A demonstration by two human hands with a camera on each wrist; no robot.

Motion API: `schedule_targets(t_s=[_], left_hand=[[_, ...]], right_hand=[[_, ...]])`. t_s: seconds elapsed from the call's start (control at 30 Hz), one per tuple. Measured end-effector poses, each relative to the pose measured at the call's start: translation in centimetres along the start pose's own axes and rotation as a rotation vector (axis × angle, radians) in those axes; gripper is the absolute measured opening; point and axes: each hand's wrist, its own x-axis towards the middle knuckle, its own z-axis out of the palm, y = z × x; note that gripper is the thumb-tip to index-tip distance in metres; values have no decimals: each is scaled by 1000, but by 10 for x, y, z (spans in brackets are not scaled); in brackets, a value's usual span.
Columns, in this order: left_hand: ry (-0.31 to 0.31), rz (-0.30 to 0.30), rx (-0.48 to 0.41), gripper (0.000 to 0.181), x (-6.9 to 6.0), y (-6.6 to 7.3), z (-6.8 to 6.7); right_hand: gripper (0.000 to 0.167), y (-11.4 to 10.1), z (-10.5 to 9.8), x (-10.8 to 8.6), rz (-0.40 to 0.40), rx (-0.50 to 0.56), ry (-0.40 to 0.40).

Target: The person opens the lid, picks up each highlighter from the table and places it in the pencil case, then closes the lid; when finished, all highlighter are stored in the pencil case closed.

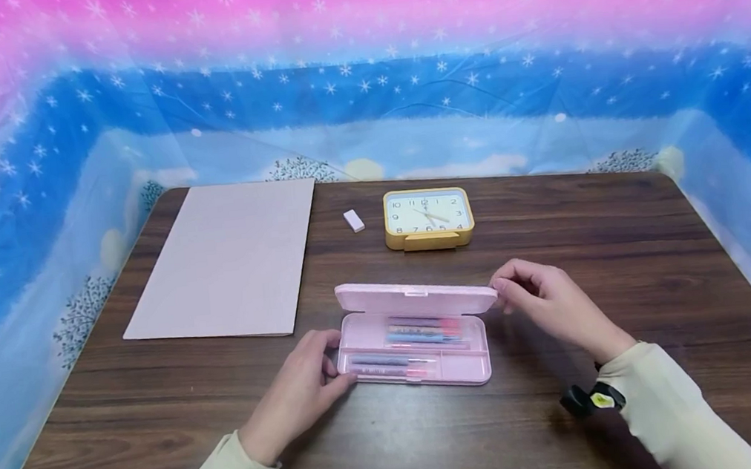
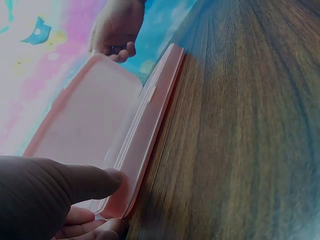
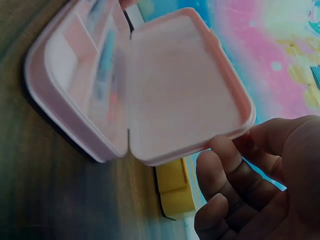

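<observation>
A pink plastic pencil case (image 1: 465,367) lies on the table with its hinged lid (image 1: 415,302) raised. Several pens (image 1: 424,332) lie in the back compartment, and more are in the front left one. My left hand (image 1: 301,382) grips the case's left end, with the thumb (image 2: 95,182) against the front corner in the left wrist view. At the other end, my right hand (image 1: 556,304) pinches the right corner of the lid. The right wrist view shows its fingertips (image 3: 212,170) on the lid's edge; part of the thumb is hidden there.
Behind the case stands a yellow-framed clock (image 1: 429,218), with a small white eraser (image 1: 353,221) to its left. A large pale sheet or board (image 1: 230,262) covers the table's left back area. A snowflake-patterned cloth (image 1: 362,86) hangs around the dark wooden table (image 1: 549,227).
</observation>
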Motion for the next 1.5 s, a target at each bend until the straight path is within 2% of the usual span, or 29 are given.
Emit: schedule_targets(t_s=[0.27,0.43,0.67,0.9,1.2,1.5], left_hand=[[3,9,-21,50,-1,1,-1],[-13,-26,-68,52,-1,0,-5],[-51,-99,-84,57,-1,1,-8],[-23,-80,-59,49,0,0,-5],[-18,-99,-64,49,3,4,-1],[-13,-90,-64,47,4,6,0]], right_hand=[[10,9,14,-14,9,12,-79],[7,19,28,-16,18,11,-107],[11,22,34,-18,18,15,-105],[10,24,37,-17,10,-18,-87],[9,23,38,-11,29,-84,-58],[9,26,39,-10,55,-62,-68]])
